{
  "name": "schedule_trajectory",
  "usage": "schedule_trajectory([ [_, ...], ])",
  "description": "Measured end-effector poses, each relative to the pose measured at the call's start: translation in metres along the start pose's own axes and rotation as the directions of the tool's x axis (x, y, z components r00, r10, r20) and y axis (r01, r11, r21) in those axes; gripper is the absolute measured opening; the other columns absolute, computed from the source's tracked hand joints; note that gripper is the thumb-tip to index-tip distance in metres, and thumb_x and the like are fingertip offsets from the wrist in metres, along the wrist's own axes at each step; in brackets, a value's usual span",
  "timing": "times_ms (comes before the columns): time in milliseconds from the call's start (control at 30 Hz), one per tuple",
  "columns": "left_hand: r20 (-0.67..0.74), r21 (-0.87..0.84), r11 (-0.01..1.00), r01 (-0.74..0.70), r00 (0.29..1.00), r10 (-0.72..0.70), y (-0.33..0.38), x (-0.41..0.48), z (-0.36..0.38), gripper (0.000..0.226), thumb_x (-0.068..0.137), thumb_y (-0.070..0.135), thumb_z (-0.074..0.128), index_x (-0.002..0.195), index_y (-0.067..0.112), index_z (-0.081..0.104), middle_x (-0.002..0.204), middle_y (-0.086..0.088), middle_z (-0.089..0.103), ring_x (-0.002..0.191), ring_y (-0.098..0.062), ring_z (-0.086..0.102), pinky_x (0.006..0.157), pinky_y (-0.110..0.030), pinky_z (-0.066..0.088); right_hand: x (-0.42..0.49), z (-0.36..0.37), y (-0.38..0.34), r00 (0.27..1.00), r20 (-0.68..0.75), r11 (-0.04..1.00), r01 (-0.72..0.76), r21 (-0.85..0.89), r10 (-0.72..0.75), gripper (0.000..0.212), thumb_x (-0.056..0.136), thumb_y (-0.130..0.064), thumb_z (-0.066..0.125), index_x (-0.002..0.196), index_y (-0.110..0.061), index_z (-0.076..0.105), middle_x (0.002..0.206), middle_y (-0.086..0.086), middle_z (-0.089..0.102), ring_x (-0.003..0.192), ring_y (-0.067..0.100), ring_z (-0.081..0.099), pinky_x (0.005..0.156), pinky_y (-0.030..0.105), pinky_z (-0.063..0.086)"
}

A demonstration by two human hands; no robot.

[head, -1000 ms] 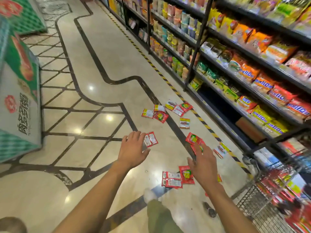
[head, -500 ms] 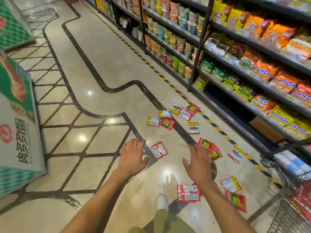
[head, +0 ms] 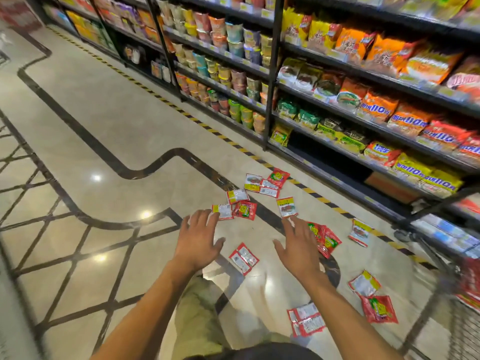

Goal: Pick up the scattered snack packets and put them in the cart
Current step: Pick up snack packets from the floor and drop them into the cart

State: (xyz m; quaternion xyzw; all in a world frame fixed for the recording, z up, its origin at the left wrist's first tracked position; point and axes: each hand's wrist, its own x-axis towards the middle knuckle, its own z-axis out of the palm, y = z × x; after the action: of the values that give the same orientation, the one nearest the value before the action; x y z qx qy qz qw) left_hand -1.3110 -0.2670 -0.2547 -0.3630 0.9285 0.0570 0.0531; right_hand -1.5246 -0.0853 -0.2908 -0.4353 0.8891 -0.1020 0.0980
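Note:
Several small red, white and yellow snack packets lie scattered on the polished floor. One packet (head: 244,258) lies between my hands. A cluster of packets (head: 240,207) sits just beyond my left hand (head: 200,241), which hovers open with fingers spread. My right hand (head: 298,249) is also open, partly covering red packets (head: 326,240). More packets lie nearer me at the right (head: 306,319) (head: 379,309) and farther off by the shelf (head: 268,183). The wire cart (head: 465,307) shows at the right edge, with red goods inside.
Tall black shelves (head: 270,100) full of noodle cups and snack bags line the right side. A yellow-black hazard strip (head: 228,140) runs along their base. My knee in olive trousers (head: 197,307) is below my arms. Tiled floor (head: 91,113) stretches left.
The view has swung forward and right along the aisle. Both hands have reached farther out over the packets, still holding nothing. The cardboard box at the left has left the view.

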Motion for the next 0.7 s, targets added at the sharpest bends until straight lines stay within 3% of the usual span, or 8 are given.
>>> schedule_trajectory([
  [233, 0.139, 0.078, 0.97, -0.231, 0.966, 0.219, -0.101, 0.14, 0.001, 0.076, 0.09, 0.065, 0.044, 0.157, 0.029, 0.037, 0.165, -0.008, 0.037, 0.151, -0.035, 0.034, 0.121, -0.062, 0.028, 0.101, 0.034, -0.068, 0.982, -0.038, 0.982, -0.187, -0.016, 0.186, 0.065, 0.088, -0.05, 0.072, 0.141, -0.015, 0.057, 0.141, 0.015, 0.059, 0.132, 0.038, 0.055, 0.105, 0.051, 0.048],
  [367, 0.241, 0.047, 0.935, -0.352, 0.912, 0.332, -0.152, 0.21, 0.0, 0.079, 0.095, 0.062, 0.043, 0.163, 0.029, 0.023, 0.173, -0.007, 0.016, 0.158, -0.032, 0.018, 0.124, -0.057, 0.017, 0.141, 0.054, -0.107, 0.955, -0.01, 0.954, -0.298, -0.019, 0.298, 0.068, 0.088, -0.05, 0.073, 0.143, -0.013, 0.056, 0.142, 0.016, 0.059, 0.13, 0.038, 0.056, 0.105, 0.05, 0.048],
  [533, 0.304, 0.024, 0.873, -0.486, 0.836, 0.457, -0.188, 0.28, 0.019, 0.081, 0.088, 0.06, 0.041, 0.16, 0.022, 0.036, 0.168, -0.011, 0.03, 0.155, -0.035, 0.027, 0.122, -0.057, 0.025, 0.173, 0.089, -0.137, 0.88, 0.055, 0.881, -0.473, 0.006, 0.472, 0.064, 0.089, -0.05, 0.072, 0.14, -0.014, 0.059, 0.144, 0.017, 0.058, 0.132, 0.039, 0.056, 0.103, 0.051, 0.05],
  [700, 0.355, 0.031, 0.839, -0.544, 0.79, 0.499, -0.193, 0.339, 0.061, 0.076, 0.089, 0.056, 0.063, 0.155, 0.021, 0.043, 0.161, -0.011, 0.042, 0.15, -0.036, 0.037, 0.118, -0.058, 0.032, 0.195, 0.13, -0.137, 0.818, 0.092, 0.819, -0.572, 0.044, 0.567, 0.063, 0.089, -0.049, 0.074, 0.139, -0.015, 0.059, 0.142, 0.016, 0.061, 0.13, 0.039, 0.058, 0.103, 0.05, 0.051],
])
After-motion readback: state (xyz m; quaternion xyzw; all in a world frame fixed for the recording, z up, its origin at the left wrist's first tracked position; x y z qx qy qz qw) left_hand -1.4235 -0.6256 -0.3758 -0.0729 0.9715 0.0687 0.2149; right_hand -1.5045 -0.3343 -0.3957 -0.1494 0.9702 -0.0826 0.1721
